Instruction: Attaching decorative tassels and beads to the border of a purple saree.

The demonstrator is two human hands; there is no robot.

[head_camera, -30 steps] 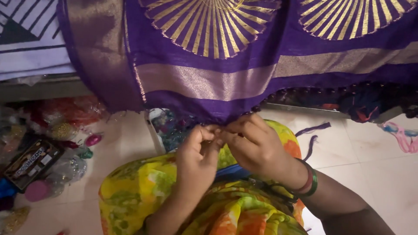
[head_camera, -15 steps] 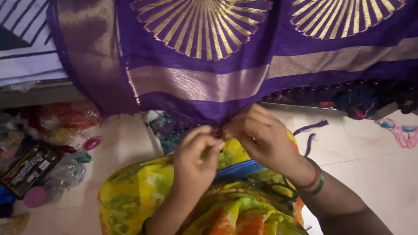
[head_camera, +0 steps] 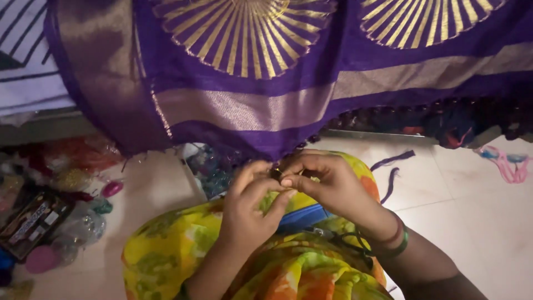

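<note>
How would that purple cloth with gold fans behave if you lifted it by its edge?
Probably floppy: the purple cloth hangs in soft folds. Likely light, since the left hand and right hand pinch its edge with fingertips only. Its tasselled edge might snag.

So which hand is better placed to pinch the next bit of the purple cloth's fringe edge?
Probably the right hand: its fingertips already sit at the hem of the purple cloth, thumb and forefinger closed on a small dark piece. The left hand sits just below, steadying from underneath.
</note>
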